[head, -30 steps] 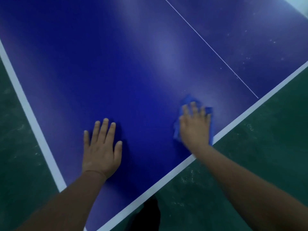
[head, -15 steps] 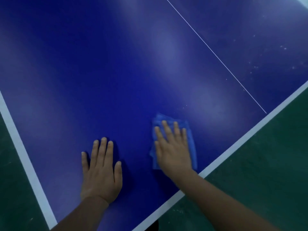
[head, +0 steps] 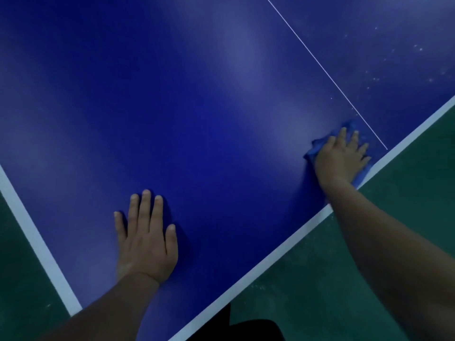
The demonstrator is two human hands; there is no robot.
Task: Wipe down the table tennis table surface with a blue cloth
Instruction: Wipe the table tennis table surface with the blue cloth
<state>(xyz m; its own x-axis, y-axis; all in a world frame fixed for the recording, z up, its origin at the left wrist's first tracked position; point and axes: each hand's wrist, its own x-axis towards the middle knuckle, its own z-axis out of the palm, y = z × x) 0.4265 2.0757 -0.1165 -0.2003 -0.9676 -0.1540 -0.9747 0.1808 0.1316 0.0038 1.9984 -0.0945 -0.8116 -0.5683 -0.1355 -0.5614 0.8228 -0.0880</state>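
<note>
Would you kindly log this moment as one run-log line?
step: wiping | right hand: pressing blue cloth flat near white edge stripe | left hand: flat on table | specks beyond centre line

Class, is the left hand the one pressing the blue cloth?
No: the left hand lies flat on bare table; the right hand presses the blue cloth.

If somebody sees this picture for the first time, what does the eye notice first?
First the right hand, spread flat on the blue cloth near the table's white edge stripe and thin centre line. Then the left hand, pressed flat on bare blue table tennis table.
</note>
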